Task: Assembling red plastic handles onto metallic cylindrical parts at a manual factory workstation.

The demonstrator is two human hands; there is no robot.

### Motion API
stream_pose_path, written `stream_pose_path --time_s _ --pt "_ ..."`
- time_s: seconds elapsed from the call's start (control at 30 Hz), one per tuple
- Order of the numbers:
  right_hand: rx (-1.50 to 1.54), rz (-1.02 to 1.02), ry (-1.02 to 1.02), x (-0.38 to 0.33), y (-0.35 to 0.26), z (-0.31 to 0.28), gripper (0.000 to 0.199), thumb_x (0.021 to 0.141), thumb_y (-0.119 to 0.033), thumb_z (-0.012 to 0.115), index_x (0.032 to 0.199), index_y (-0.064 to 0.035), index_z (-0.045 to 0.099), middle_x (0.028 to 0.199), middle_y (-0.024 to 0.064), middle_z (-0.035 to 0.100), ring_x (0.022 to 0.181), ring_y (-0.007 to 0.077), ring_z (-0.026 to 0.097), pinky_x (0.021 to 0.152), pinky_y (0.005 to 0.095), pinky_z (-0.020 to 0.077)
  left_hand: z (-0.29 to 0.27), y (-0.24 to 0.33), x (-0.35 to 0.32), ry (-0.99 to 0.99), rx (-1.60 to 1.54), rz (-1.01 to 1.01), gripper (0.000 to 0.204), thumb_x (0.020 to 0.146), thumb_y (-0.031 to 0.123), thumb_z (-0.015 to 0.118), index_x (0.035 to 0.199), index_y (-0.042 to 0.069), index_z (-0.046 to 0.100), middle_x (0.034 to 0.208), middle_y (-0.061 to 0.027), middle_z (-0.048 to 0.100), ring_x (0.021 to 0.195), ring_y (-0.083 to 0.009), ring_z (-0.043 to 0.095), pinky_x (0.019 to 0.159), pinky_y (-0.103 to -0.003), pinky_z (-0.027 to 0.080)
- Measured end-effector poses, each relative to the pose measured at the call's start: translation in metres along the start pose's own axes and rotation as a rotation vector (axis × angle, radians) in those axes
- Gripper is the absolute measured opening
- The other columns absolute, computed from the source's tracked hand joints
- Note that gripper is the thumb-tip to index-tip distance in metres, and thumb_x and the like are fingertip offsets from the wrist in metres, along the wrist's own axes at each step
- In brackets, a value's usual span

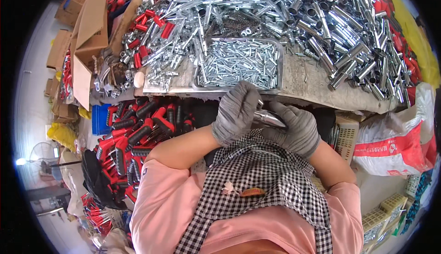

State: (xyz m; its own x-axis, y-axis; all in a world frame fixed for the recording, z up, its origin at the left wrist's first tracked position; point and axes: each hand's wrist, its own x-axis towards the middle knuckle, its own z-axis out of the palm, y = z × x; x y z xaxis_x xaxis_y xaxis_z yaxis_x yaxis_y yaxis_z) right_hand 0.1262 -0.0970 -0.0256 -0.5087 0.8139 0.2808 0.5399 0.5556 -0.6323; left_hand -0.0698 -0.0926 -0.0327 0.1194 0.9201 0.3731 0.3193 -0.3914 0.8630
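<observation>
Both hands wear grey knit gloves and meet in front of my checked apron, just off the table's near edge. My right hand (pixel 296 127) is closed around a shiny chrome metal tube (pixel 270 118), whose far side is partly covered by the glove. My left hand (pixel 236 111) is closed at the tube's left end, with a small shiny metal piece (pixel 260 103) showing at its fingertips. How the piece and the tube meet is hidden by the fingers. Beyond the hands, a clear shallow tray (pixel 281 65) holds many small metal pins (pixel 243 61).
Larger chrome tubes (pixel 342 61) heap at the table's right. Thin metal rods and red sleeves (pixel 167 30) lie to the left. Red-and-black handled tools (pixel 138 137) pile below the left edge. A white-and-red sack (pixel 395 139) and a beige plastic basket (pixel 347 139) stand right. Cardboard boxes (pixel 89 29) sit far left.
</observation>
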Motion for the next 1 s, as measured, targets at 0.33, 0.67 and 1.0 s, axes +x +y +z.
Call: stream_pose_path --time_s 0.33,0.67,1.0 --pt "-0.313 -0.306 0.180 -0.013 0.004 0.015 0.070 0.060 -0.024 0.080 0.122 -0.0060 0.054 0.079 0.0063 0.060 0.063 0.0255 0.060 0.051 0.0356 0.0474 0.006 0.011 -0.009 -0.007 0.132 -0.099 0.009 0.094 0.006 0.050 0.091 -0.002 0.054 0.078 -0.0125 0.056 0.066 -0.0222 0.057 0.058 -0.031 0.047" --pt "-0.338 -0.282 0.142 -0.015 0.001 0.007 0.051 0.069 -0.028 0.073 0.110 -0.0039 0.058 0.075 0.0081 0.058 0.057 0.0236 0.057 0.046 0.0360 0.0432 -0.019 0.003 0.008 -0.352 -0.002 0.353 0.004 0.084 0.008 0.058 0.085 0.006 0.055 0.096 -0.0128 0.058 0.088 -0.0290 0.058 0.079 -0.039 0.048" --pt "-0.320 -0.346 -0.035 -0.018 -0.004 0.014 0.057 0.061 -0.023 0.075 0.112 -0.0064 0.057 0.071 0.0060 0.053 0.057 0.0256 0.056 0.045 0.0374 0.0425 -0.038 0.020 0.020 -0.900 0.163 -0.219 0.027 0.072 0.023 0.072 0.078 0.002 0.056 0.067 -0.0086 0.057 0.062 -0.0219 0.057 0.054 -0.035 0.043"
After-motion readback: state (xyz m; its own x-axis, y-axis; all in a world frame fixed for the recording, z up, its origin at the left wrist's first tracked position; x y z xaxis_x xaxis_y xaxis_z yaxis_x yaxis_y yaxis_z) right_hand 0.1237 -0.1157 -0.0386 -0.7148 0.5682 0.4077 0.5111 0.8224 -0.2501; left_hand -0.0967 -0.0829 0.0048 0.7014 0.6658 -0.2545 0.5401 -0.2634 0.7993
